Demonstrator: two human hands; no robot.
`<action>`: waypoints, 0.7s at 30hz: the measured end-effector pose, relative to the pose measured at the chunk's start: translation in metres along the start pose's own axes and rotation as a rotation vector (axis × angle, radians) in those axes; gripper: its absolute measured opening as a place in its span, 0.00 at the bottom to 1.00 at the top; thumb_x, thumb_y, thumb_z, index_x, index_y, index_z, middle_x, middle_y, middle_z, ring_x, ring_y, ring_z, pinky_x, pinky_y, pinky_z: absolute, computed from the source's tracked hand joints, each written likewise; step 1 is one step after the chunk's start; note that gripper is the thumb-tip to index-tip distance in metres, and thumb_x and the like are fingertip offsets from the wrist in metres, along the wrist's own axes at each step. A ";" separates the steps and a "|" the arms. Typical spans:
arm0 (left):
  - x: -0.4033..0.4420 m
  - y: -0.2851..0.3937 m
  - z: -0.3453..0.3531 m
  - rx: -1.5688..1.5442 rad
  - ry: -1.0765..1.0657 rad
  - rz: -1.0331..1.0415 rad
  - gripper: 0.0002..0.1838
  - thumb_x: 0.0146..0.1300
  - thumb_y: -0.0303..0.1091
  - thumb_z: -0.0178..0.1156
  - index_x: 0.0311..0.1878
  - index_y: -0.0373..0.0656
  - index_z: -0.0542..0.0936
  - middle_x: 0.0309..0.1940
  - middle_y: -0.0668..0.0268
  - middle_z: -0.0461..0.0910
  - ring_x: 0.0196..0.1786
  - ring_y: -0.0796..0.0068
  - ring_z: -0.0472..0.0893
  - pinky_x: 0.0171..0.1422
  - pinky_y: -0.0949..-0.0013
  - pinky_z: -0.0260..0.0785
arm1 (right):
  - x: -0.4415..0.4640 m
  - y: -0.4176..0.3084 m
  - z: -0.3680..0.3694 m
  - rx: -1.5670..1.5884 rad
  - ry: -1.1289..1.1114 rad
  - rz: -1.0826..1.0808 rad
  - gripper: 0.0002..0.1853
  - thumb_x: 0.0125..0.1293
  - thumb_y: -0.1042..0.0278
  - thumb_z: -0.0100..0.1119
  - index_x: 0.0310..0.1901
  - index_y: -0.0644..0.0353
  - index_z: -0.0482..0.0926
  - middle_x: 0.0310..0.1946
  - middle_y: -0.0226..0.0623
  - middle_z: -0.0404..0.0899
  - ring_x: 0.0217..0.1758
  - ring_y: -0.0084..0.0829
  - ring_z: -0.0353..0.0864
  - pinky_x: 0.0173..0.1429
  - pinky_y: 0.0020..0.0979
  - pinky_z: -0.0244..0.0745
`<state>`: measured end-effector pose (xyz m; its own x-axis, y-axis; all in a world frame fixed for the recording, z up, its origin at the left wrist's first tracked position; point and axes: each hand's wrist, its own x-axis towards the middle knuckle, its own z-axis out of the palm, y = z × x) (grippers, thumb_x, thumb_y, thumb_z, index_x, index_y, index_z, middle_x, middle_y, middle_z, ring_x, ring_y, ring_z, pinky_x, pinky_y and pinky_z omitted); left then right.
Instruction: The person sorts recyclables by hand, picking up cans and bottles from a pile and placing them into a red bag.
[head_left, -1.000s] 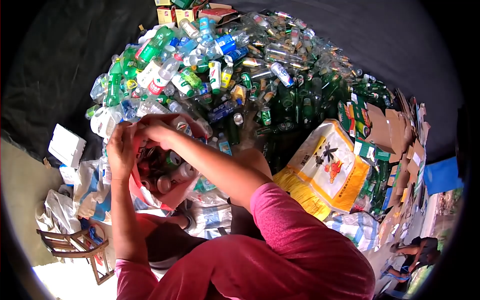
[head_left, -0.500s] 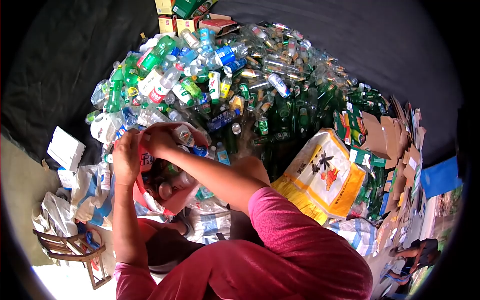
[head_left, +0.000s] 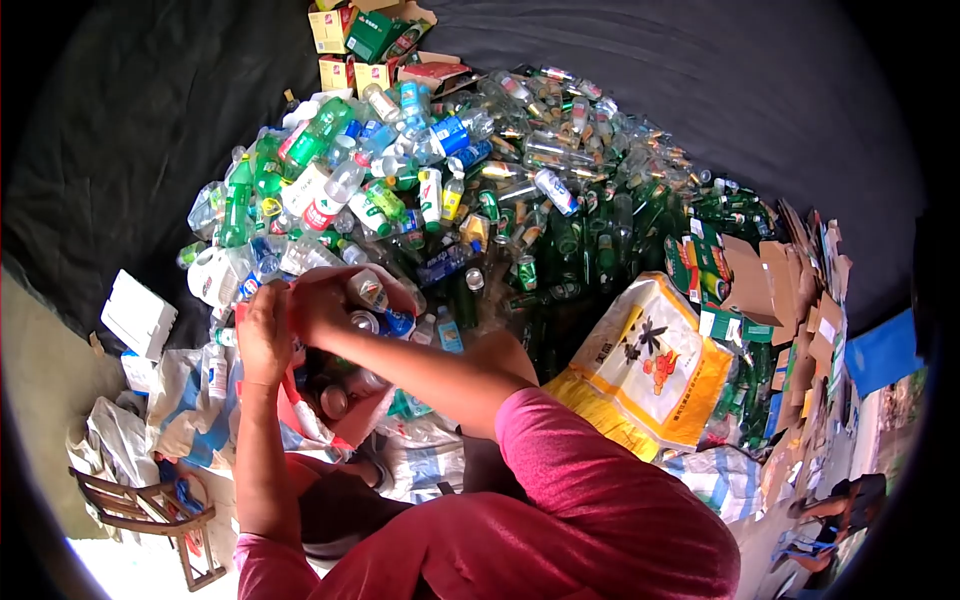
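Note:
A red sack [head_left: 402,292] with its mouth open stands before me, with several drink cans [head_left: 335,402] inside. At its left rim, my left hand [head_left: 264,335] is closed on the sack's edge. My right hand [head_left: 318,312] reaches across into the mouth, close to the left hand and against the inner left side; its fingers are hidden, so whether it grips anything does not show. A crumpled white container [head_left: 370,290] and a blue can [head_left: 398,322] lie near the upper right part of the opening.
Beyond the sack rises a heap of plastic bottles [head_left: 330,190] and green glass bottles [head_left: 600,240]. A yellow-and-white printed bag [head_left: 655,350] lies right, beside flattened cardboard [head_left: 750,280]. A wooden chair [head_left: 150,510] stands lower left; a person [head_left: 845,510] is far right.
The whole view has shifted, so the scene sits slightly lower in the frame. Both hands stay at the sack's left side, with little change in their pose.

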<state>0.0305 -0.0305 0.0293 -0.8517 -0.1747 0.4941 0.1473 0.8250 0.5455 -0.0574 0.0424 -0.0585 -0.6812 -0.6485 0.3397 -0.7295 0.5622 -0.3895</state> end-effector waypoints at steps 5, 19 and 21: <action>0.000 0.000 0.006 0.035 0.033 0.018 0.08 0.72 0.27 0.56 0.49 0.35 0.80 0.41 0.47 0.84 0.45 0.44 0.83 0.50 0.56 0.75 | 0.001 -0.006 0.009 0.037 0.053 0.021 0.07 0.61 0.65 0.57 0.31 0.53 0.84 0.28 0.41 0.85 0.31 0.42 0.86 0.32 0.45 0.76; 0.005 0.004 0.007 -0.014 0.120 -0.036 0.07 0.73 0.28 0.56 0.47 0.37 0.81 0.41 0.50 0.85 0.44 0.49 0.85 0.51 0.57 0.76 | 0.005 -0.018 0.030 0.372 -0.169 0.014 0.14 0.73 0.70 0.45 0.55 0.57 0.77 0.52 0.47 0.83 0.58 0.41 0.82 0.61 0.35 0.75; 0.004 0.004 0.010 0.008 0.130 0.005 0.06 0.72 0.27 0.57 0.47 0.37 0.81 0.39 0.50 0.85 0.44 0.48 0.85 0.50 0.57 0.76 | 0.007 -0.016 0.050 0.507 -0.134 0.035 0.16 0.77 0.71 0.40 0.60 0.58 0.72 0.58 0.44 0.76 0.64 0.36 0.74 0.68 0.32 0.67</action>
<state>0.0225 -0.0226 0.0264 -0.7788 -0.2381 0.5804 0.1471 0.8301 0.5379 -0.0474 0.0031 -0.0932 -0.6664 -0.7124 0.2197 -0.5627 0.2873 -0.7751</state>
